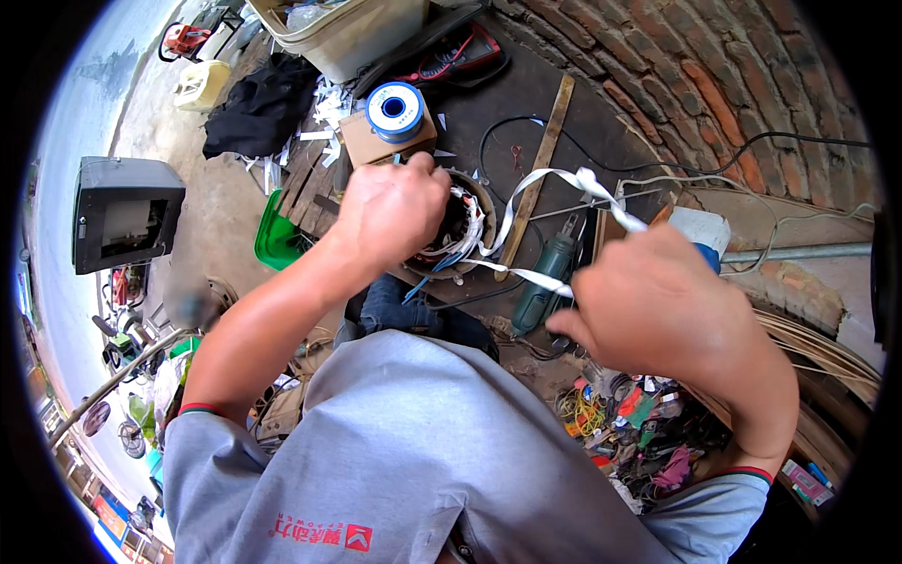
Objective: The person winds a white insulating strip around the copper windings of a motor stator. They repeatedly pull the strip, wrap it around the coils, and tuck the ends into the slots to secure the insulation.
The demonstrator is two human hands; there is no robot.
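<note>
A round metal motor housing (479,202) with white-bound windings and blue wires (418,287) sits on the dark bench. My left hand (399,197) is closed over its upper left; what it pinches is hidden. My right hand (648,291), closed on a white tape (526,276), is out to the right, and the tape loops from it back to the housing. Beneath the tape lie a wooden stick (554,122) and a green power tool (543,287). A spool with blue rims (395,111) rests on a cardboard box (362,141) just beyond my left hand.
A plastic tub (338,47), red meter (442,61) and black cloth (244,122) are at the back. A green bin (268,240) and grey metal cabinet (99,211) are left. A brick wall (714,103) bounds the right. Tangled scraps (625,432) lie below my right arm.
</note>
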